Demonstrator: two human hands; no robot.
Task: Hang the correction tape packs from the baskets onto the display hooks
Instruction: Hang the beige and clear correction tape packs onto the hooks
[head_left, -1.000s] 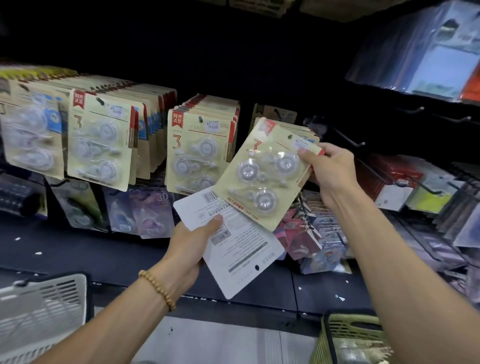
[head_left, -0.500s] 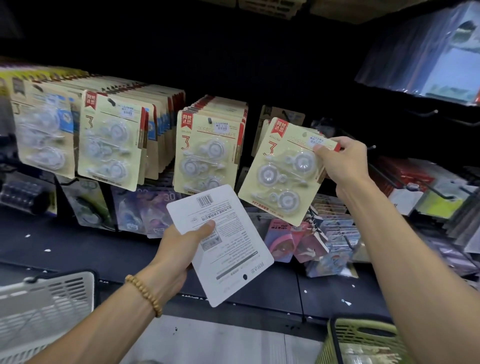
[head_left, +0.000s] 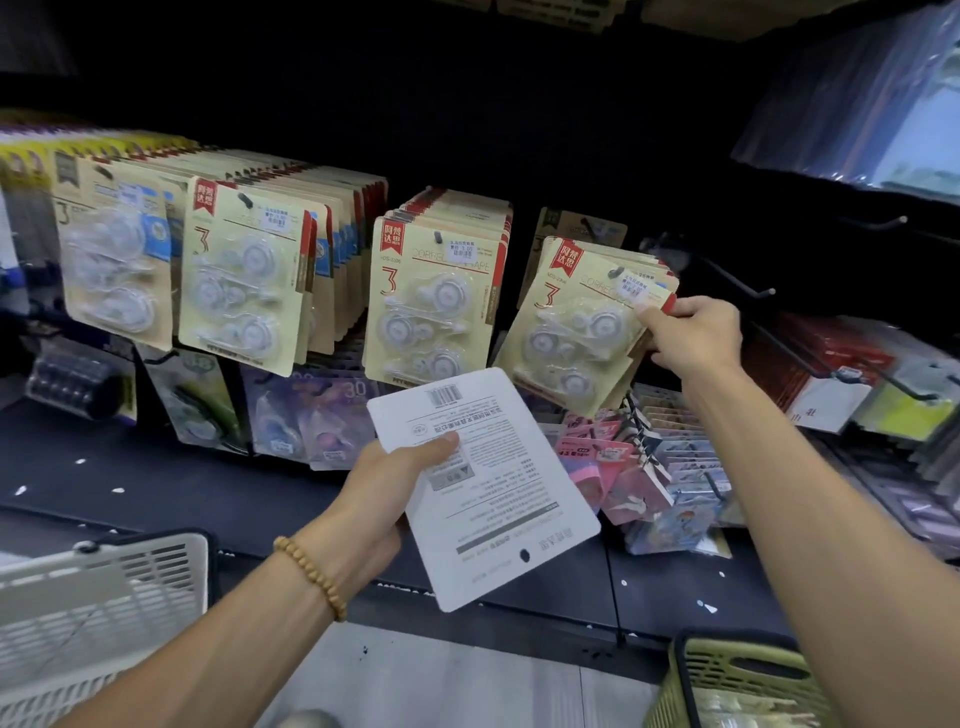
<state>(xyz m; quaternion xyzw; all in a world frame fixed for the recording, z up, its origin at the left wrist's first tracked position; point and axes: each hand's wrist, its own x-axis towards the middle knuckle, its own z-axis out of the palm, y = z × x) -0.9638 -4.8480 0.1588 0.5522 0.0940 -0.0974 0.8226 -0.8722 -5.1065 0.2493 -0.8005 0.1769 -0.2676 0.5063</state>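
Observation:
My right hand (head_left: 693, 330) grips the right edge of a small stack of cream correction tape packs (head_left: 576, 322), tilted, with the hang hole at a display hook (head_left: 615, 273). My left hand (head_left: 387, 483) holds another pack (head_left: 488, 483) lower down, its white printed back facing me and its hang hole at the bottom. Full rows of the same packs hang on hooks to the left (head_left: 431, 306) and farther left (head_left: 244, 270). A white basket (head_left: 98, 603) sits at the bottom left and a green basket (head_left: 737, 680) at the bottom right.
Bare black hooks (head_left: 748, 283) stick out to the right of the packs. Other stationery hangs below (head_left: 322, 421) and lies piled on the dark shelf (head_left: 660, 467). Clear plastic sleeves (head_left: 883, 98) hang at the upper right.
My right hand has carried its stack of packs up and back onto the hook, straightening it. My left hand with the reversed pack has stayed about where it was.

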